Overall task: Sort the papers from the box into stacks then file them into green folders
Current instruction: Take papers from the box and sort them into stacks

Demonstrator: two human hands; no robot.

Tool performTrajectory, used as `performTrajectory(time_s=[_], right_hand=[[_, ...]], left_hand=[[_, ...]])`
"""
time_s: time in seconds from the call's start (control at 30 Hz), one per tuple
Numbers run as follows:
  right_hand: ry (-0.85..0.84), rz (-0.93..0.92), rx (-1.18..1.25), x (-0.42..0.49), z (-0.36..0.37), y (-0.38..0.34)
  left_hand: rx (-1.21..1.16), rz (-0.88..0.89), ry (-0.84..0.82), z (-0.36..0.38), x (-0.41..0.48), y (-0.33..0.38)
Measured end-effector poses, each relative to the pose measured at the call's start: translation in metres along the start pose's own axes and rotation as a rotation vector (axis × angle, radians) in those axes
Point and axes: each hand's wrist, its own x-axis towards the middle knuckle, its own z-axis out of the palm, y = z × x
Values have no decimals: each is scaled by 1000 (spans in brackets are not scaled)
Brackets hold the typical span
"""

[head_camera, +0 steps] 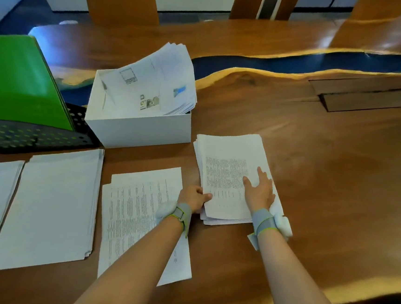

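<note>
- Two bare forearms reach forward from the near edge of the surface [326, 167], each with a band on the wrist.
- The left grip [194, 197] is clamped on the left edge of the rightmost stack [228, 154], with the thumb on top.
- The right grip [260, 192] rests flat on that stack, fingers straight and apart.
- Three other stacks [51, 206] lie in a row toward the near left corner.
- The white box [138, 129], with loose papers [152, 84] in it, stands behind the row, beside green folders [19, 77] in a black tray [33, 136] at the left edge.
</note>
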Motion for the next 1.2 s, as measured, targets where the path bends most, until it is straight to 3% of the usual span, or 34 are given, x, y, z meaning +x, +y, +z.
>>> performTrajectory(time_s=[0.13, 0.37, 0.57, 0.7, 0.8, 0.93, 1.03, 1.2], right_hand=[[-54, -12, 54, -8, 11, -1], [-85, -108, 104, -39, 45, -21], [-215, -170, 58, -75, 85, -37], [-294, -156, -53, -97, 110, -37], [-257, -126, -51, -111, 121, -35], [-288, -59, -69, -118, 127, -29], [-307, 49, -17, -120, 127, -25], [-268, 93, 115, -115, 126, -26]], left_hand=[[18, 17, 51, -7, -9, -7], [173, 135, 378, -61, -36, -62], [244, -62, 607, -109, -69, -122], [146, -146, 571, -119, -78, -139], [64, -129, 530, -120, -84, -146], [103, -175, 462, -118, -84, -146], [16, -194, 387, -119, -82, -148], [88, -138, 371, -127, -81, -152]])
